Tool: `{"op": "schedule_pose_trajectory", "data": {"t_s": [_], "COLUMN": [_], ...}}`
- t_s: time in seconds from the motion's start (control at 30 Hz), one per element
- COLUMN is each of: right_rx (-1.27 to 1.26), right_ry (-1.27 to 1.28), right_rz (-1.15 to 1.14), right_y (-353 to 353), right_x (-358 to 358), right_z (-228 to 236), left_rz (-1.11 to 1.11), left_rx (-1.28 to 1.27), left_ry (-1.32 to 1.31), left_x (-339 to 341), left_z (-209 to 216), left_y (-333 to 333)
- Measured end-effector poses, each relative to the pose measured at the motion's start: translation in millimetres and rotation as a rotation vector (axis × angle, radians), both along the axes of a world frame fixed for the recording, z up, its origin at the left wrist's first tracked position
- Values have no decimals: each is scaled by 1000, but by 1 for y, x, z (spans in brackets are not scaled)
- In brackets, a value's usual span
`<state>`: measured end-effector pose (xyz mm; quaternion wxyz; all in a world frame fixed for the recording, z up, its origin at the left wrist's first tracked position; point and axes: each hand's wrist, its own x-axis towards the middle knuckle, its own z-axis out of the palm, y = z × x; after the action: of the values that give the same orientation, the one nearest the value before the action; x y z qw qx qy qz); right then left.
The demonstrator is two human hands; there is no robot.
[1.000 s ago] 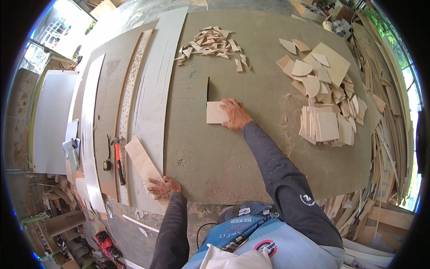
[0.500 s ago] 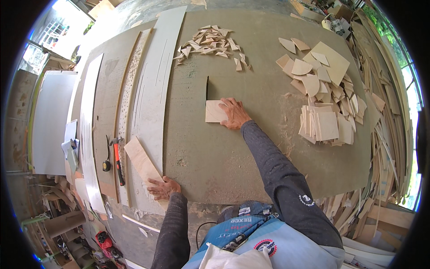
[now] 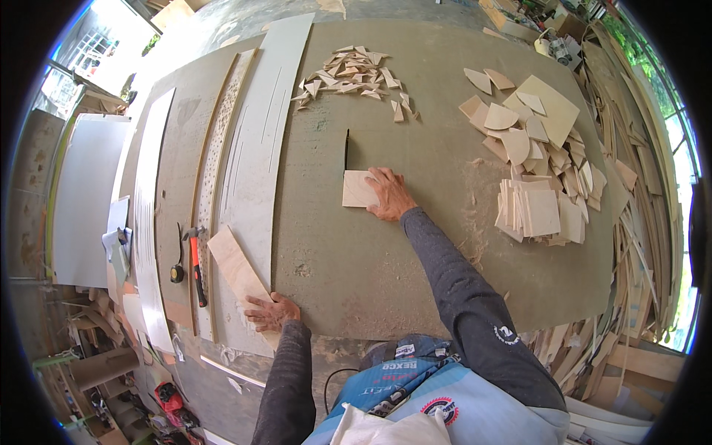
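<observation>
I see little change — right hand (image 3: 390, 194) spread on the wood block (image 3: 357, 189) by a dark blade (image 3: 346, 150) (contact unclear), left hand (image 3: 273, 310) splayed on the plank (image 3: 239, 258), so both stay put.

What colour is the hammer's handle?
The hammer's handle is orange-red and black, best seen in the head view.

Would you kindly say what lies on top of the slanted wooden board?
The left hand lies on the board; the wood beneath that hand is covered.
</observation>
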<state>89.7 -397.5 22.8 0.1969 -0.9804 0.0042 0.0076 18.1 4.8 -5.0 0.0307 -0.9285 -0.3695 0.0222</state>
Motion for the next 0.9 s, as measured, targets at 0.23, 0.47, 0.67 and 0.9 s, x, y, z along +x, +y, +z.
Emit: {"op": "schedule_pose_trajectory", "data": {"t_s": [0.23,0.47,0.67,0.9], "right_rx": [21,3,1,-2], "right_ry": [33,40,33,-6], "right_rz": [-2,-16,-34,-28], "right_y": [2,2,5,7], "right_x": [2,3,7,1], "right_z": [7,7,5,0], "left_rz": [-5,-6,-4,-17], "left_rx": [20,2,-12,11], "left_ry": [-21,-18,-23,-35], "left_x": [-2,-2,-2,-1], "left_z": [-4,-5,-4,-7], "left_y": [3,3,4,3]}}
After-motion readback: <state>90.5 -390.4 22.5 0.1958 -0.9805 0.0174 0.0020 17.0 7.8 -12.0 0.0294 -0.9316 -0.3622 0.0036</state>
